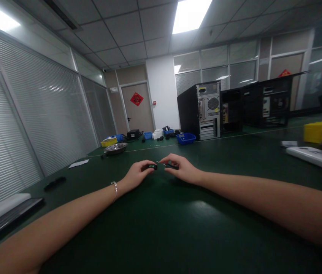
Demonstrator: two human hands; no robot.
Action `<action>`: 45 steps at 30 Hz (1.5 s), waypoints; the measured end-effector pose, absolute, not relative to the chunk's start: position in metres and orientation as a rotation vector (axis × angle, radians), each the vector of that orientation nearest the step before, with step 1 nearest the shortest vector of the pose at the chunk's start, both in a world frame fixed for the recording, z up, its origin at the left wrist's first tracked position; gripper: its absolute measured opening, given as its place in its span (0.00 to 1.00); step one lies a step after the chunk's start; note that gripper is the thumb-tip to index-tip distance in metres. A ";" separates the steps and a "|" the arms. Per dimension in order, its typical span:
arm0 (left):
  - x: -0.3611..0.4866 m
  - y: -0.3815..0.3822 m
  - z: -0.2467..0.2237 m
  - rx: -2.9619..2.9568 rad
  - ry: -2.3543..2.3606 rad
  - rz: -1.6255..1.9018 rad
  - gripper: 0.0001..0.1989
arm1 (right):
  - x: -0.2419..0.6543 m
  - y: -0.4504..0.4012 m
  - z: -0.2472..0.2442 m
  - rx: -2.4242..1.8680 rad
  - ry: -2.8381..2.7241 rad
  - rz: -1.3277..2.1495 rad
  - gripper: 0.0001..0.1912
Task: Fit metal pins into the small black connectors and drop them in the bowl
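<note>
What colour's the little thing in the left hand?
The little thing is black with some green, in the head view.

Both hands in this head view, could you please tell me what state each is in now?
Left hand: closed on a small dark piece with green on it.
Right hand: holding a slim dark tool; exact kind unclear.

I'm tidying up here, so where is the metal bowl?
In the head view, the metal bowl sits on the left side of the green table, beyond the left hand and just nearer than the yellow tray.
</note>
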State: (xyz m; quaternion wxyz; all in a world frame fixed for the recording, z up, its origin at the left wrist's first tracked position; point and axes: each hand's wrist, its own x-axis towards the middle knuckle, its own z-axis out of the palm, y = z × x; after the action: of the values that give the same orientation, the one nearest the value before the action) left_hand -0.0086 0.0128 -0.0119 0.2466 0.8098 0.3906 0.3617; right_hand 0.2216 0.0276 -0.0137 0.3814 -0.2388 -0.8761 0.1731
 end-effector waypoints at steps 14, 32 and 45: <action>-0.004 0.007 -0.010 2.235 1.073 0.999 0.16 | 0.221 0.030 -0.016 -0.601 -2.310 0.394 0.15; -0.007 0.014 -0.015 2.039 0.962 1.022 0.17 | 0.222 0.024 -0.013 -0.554 -2.325 0.383 0.15; -0.005 0.011 -0.014 2.092 0.979 1.037 0.16 | 0.221 0.027 -0.016 -0.535 -2.318 0.397 0.14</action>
State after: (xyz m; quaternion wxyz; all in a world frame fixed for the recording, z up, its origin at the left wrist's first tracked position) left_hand -0.0049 0.0113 -0.0139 0.3001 0.7882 0.3689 0.3907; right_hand 0.2206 0.0275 -0.0163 0.3567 -0.2073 -0.8979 0.1536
